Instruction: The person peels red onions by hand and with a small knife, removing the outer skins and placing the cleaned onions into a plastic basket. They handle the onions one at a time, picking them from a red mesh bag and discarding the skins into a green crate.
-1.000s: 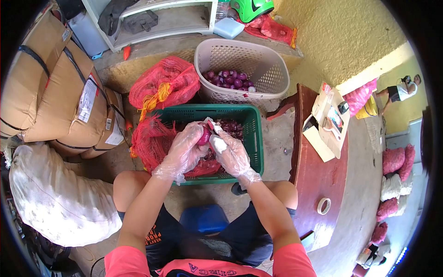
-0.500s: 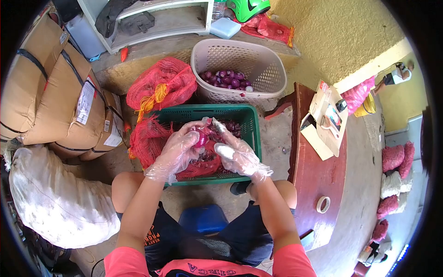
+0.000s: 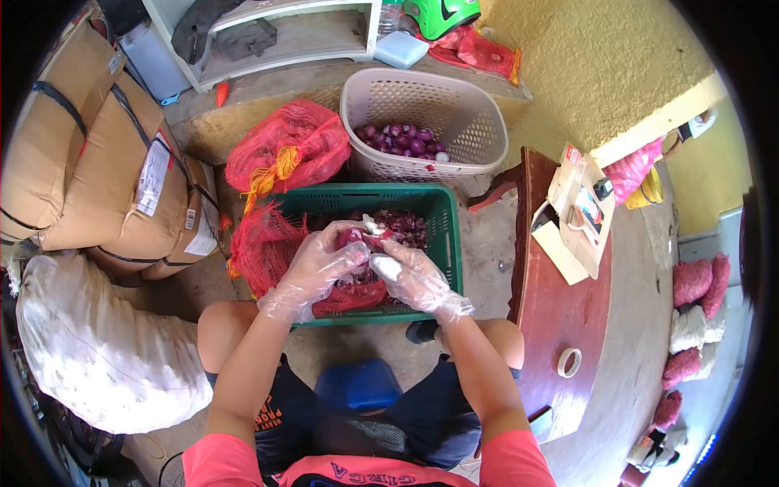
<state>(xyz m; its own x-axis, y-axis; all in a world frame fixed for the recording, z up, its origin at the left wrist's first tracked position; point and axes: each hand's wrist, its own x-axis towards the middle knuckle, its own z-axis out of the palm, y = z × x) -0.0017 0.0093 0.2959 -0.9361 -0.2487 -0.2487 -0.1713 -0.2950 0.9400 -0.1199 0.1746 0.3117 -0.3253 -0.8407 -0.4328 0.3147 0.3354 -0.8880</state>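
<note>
Both hands wear clear plastic gloves and meet above a green crate [image 3: 453,243]. My left hand [image 3: 320,264] is closed around a red onion [image 3: 350,238], its purple side showing between the fingers. Against the onion's right side, my right hand [image 3: 415,280] has its fingers curled in. A white patch covers the right thumb, and a small whitish tip shows by the fingers; I cannot make out what they grip. Below the hands, the crate holds red onions, loose skins [image 3: 406,227] and red mesh netting [image 3: 264,247] draped over its left side.
Behind the crate stands a beige perforated basket [image 3: 479,154] with several peeled purple onions [image 3: 406,142]. A filled red mesh sack [image 3: 288,146] sits beside it. Wrapped cartons [image 3: 105,162] and a white sack [image 3: 105,341] are at left; a reddish wooden table [image 3: 564,325] borders the right.
The right hand has drawn in toward the left and slightly lower, its fingers now more curled at the onion. The left hand still holds the onion. The view has shifted slightly.
</note>
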